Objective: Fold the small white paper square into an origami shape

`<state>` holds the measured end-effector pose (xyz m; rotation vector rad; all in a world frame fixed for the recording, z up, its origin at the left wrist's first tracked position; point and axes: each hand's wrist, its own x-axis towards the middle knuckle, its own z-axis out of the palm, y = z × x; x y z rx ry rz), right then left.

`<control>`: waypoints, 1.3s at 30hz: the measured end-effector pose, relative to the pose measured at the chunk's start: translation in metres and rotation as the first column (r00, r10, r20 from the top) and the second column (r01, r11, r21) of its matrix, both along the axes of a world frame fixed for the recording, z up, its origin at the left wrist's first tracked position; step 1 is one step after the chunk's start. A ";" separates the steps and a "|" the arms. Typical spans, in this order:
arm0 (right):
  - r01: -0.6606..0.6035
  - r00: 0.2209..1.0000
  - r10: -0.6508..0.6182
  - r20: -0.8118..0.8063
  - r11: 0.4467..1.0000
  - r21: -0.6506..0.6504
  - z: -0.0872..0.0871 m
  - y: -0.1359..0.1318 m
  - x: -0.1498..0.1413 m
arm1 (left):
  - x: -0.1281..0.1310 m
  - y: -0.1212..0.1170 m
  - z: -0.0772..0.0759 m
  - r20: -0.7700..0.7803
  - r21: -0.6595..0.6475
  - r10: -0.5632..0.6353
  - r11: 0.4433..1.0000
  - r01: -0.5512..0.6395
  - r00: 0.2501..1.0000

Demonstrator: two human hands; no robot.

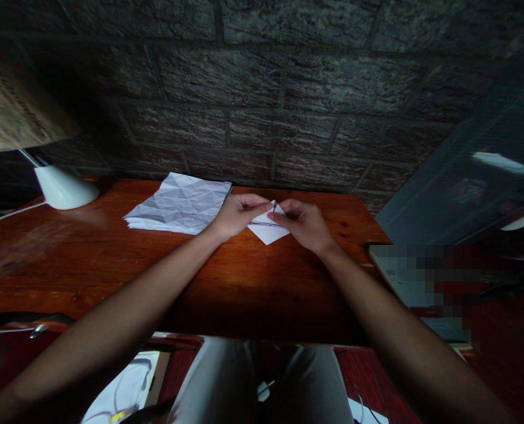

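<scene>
- Paper (pixel 267 234) — a small white diamond between the two hands, right of the stack, one corner toward the person, one toward the wall (pixel 253 126).
- Done, as far as shows: looks folded down small, edges fairly straight; dark lines run across its middle and up to the far corner. Drawn marks or fold edges, can't tell.
- Left: work looks midway, both hands busy at the far half; the near corner lies flat-looking and free of fingers. How many folds remain, can't tell.
- Left hand (pixel 235 216): narrow grip, thumb and fingers closed on the paper's far left edge.
- Right hand (pixel 307 225): narrow grip too, thumb tip pressing on top near the middle, fingers bent at the far right edge, partly hidden behind the paper.
- Whether the paper rests on the table (pixel 244 288) or is lifted a bit, can't tell.
- Stack (pixel 180 203): creased white sheets on the table, just beside the left hand; top sheet covered in crossing creases, spread flat — neither hand holds it.
- Lamp (pixel 63 187): far left on the table, well apart from the hands.
</scene>
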<state>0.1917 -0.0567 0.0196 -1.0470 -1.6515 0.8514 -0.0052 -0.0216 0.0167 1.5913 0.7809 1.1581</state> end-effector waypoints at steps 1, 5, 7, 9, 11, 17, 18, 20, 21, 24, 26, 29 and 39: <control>-0.003 1.000 0.003 -0.022 1.000 -0.009 0.000 0.000 0.000 | 0.000 0.000 0.000 0.005 0.013 0.006 1.000 -0.006 1.000; 0.002 0.998 -0.004 -0.060 0.999 -0.033 0.001 0.000 -0.002 | 0.000 0.002 -0.002 0.020 0.008 0.019 1.000 -0.019 1.000; -0.007 0.998 0.005 -0.057 0.999 -0.035 0.003 0.000 -0.002 | 0.000 0.002 -0.002 0.024 -0.007 0.023 1.000 -0.023 0.999; -0.019 0.998 0.017 -0.056 0.999 -0.032 0.005 -0.001 -0.001 | 0.000 0.002 -0.001 0.028 -0.005 0.029 1.000 -0.029 0.999; -0.027 0.998 0.026 -0.055 0.999 -0.030 0.007 -0.001 0.000 | -0.001 0.002 -0.001 0.034 0.003 0.034 0.999 -0.034 0.999; -0.049 0.998 0.048 -0.036 0.999 -0.022 0.008 0.000 0.006 | -0.002 0.003 -0.001 0.053 -0.009 0.042 0.999 -0.041 0.998; -0.036 0.999 0.036 -0.031 0.999 -0.016 0.008 -0.001 0.006 | -0.002 0.003 -0.001 0.051 -0.010 0.048 0.999 -0.048 0.998; -0.014 1.000 0.013 -0.021 1.000 -0.013 0.007 -0.001 0.006 | -0.002 0.002 -0.001 0.039 -0.010 0.060 0.998 -0.059 0.997; -0.010 1.000 0.009 -0.018 1.000 -0.014 0.008 -0.001 0.006 | -0.002 0.002 0.000 0.032 -0.009 0.062 0.998 -0.062 0.998; -0.007 1.000 0.007 -0.023 1.000 -0.017 0.010 -0.002 0.005 | -0.001 0.000 0.001 0.022 -0.004 0.060 0.998 -0.060 0.998; -0.005 1.000 0.005 -0.026 1.000 -0.025 0.012 -0.003 0.004 | -0.001 0.000 0.001 0.014 0.000 0.053 0.999 -0.053 0.999; -0.002 1.000 0.001 -0.011 1.000 -0.028 0.013 -0.004 0.004 | -0.002 0.001 0.001 -0.003 -0.002 0.035 0.999 -0.035 0.999; 0.090 0.992 -0.094 0.085 0.995 0.050 0.005 0.000 0.006 | -0.004 0.003 -0.002 0.034 -0.082 -0.020 0.996 0.023 0.999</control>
